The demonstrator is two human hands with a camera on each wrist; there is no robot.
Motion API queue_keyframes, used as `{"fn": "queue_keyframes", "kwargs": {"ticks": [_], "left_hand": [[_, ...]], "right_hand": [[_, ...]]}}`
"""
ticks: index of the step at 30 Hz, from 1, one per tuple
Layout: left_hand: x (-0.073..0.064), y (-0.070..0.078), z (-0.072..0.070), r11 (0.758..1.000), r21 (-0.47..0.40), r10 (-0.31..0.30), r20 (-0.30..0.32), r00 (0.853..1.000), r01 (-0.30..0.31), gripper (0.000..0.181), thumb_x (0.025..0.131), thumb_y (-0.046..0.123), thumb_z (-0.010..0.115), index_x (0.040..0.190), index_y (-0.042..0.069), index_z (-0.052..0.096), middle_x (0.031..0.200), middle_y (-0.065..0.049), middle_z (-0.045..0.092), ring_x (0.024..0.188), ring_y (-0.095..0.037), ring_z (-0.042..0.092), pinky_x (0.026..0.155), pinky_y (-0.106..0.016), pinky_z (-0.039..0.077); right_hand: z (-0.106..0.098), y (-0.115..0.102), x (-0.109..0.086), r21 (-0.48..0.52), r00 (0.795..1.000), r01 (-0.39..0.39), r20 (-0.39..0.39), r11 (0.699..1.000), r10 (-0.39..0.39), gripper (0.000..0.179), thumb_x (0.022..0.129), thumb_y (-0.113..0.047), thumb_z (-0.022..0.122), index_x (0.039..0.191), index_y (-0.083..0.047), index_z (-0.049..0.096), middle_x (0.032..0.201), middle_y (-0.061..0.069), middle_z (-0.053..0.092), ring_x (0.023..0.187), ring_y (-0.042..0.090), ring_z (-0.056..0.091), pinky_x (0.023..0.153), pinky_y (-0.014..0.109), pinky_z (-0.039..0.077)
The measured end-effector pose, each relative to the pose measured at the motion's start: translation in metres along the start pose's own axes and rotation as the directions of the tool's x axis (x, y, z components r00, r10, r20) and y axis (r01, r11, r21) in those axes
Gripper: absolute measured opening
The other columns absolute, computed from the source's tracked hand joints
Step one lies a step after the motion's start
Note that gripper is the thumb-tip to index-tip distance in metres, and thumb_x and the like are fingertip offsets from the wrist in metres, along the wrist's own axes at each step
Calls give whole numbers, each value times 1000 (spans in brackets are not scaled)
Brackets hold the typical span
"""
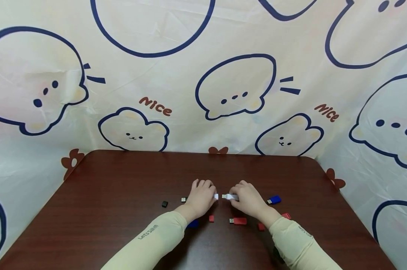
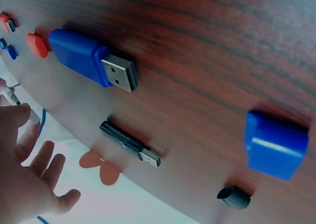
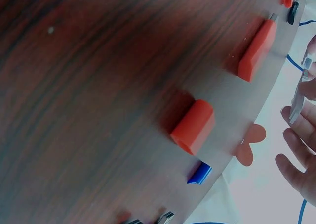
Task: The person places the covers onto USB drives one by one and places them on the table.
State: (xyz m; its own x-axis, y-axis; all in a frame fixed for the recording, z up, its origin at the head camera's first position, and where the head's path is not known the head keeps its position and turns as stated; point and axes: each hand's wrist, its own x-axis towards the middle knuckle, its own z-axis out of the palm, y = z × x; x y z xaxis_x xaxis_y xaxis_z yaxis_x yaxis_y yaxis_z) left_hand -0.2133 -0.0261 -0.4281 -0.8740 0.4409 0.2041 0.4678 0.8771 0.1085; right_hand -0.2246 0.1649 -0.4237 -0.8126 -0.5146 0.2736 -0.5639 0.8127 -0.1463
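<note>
In the head view my left hand (image 1: 202, 197) pinches a small white cap (image 1: 216, 196). Across a narrow gap, my right hand (image 1: 249, 198) grips a white USB stick (image 1: 230, 197), its bare metal plug pointing left at the cap. The two pieces are apart, held roughly in line. Fingers cover part of both. In the right wrist view the white stick (image 3: 296, 103) lies between the thumb and fingers of the right hand (image 3: 303, 155). Seen from the left wrist, the left hand (image 2: 29, 169) has its other fingers spread.
Around the hands lie a black cap (image 1: 164, 204), a black USB stick (image 2: 123, 139), blue USB sticks (image 1: 274, 200) (image 2: 79, 56), a blue cap (image 2: 276, 146), a red USB stick (image 1: 239, 221) and red caps (image 1: 211, 218) (image 1: 261, 227). The brown table (image 1: 122, 180) meets a printed cloth behind.
</note>
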Motion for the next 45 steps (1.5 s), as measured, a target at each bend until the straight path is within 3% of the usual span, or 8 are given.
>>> {"fn": "queue_keyframes", "kwargs": {"ticks": [19, 23, 27, 30, 35, 37, 42, 45], "left_hand": [[-2, 6, 1, 998, 41, 37, -11, 999, -37, 16, 89, 32, 63, 94, 18, 63, 106, 0, 59, 104, -19, 53, 103, -50, 34], [-2, 8, -1, 999, -1, 42, 0, 999, -42, 15, 89, 32, 63, 94, 18, 62, 100, 2, 62, 99, -18, 55, 102, -51, 34], [-1, 9, -3, 992, -129, 18, 28, 999, -14, 13, 89, 29, 64, 93, 17, 60, 90, 4, 67, 89, -15, 59, 97, -46, 39], [1, 8, -5, 945, -324, -26, 47, 999, 40, 12, 87, 22, 66, 93, 14, 61, 83, 3, 67, 76, -10, 59, 82, -34, 46], [2, 6, -10, 762, -631, -105, 101, 989, 145, 11, 85, 12, 67, 94, 8, 62, 82, -2, 63, 71, -9, 53, 63, -22, 45], [3, 6, -11, 712, -684, -124, 103, 987, 161, 10, 86, 11, 66, 94, 6, 63, 82, -4, 64, 73, -11, 55, 64, -23, 46], [4, 6, -11, 639, -745, -169, 105, 980, 190, 8, 87, 10, 63, 92, 3, 64, 82, -8, 67, 75, -15, 59, 64, -24, 45], [4, 5, -11, 599, -767, -200, 137, 970, 232, 12, 86, 11, 64, 94, 2, 65, 83, -9, 68, 74, -14, 58, 62, -24, 44]], "right_hand": [[-4, -8, -1, 11, 999, 42, 23, 999, -42, 7, 77, -19, 73, 80, -14, 69, 73, -6, 64, 72, 8, 44, 65, 26, 39], [-3, -7, -1, 44, 998, 34, 49, 998, -36, 8, 77, -18, 73, 82, -13, 69, 75, -5, 64, 72, 8, 44, 65, 25, 40], [-5, -6, -2, 215, 993, -48, 118, 975, 23, 8, 79, -14, 71, 86, -11, 68, 78, -5, 62, 71, 8, 47, 64, 22, 44], [-7, -3, -1, 411, 978, -162, 185, 897, 92, 8, 81, -11, 70, 88, -11, 67, 80, -3, 60, 70, 10, 49, 62, 22, 45], [-7, 4, -2, 648, 941, -328, 291, 687, 174, 12, 81, -10, 71, 91, -5, 67, 79, 4, 61, 68, 16, 53, 60, 29, 51], [-7, 5, -1, 683, 921, -385, 331, 621, 207, 16, 81, -11, 71, 94, -2, 67, 80, 5, 62, 68, 16, 54, 61, 32, 53], [-8, 5, 1, 727, 872, -490, 405, 482, 276, 24, 82, -12, 70, 101, 1, 65, 83, 7, 65, 72, 15, 59, 65, 30, 54], [-9, 5, 1, 769, 861, -507, 425, 389, 281, 27, 84, -11, 68, 105, 5, 63, 88, 16, 66, 73, 16, 62, 68, 31, 55]]}}
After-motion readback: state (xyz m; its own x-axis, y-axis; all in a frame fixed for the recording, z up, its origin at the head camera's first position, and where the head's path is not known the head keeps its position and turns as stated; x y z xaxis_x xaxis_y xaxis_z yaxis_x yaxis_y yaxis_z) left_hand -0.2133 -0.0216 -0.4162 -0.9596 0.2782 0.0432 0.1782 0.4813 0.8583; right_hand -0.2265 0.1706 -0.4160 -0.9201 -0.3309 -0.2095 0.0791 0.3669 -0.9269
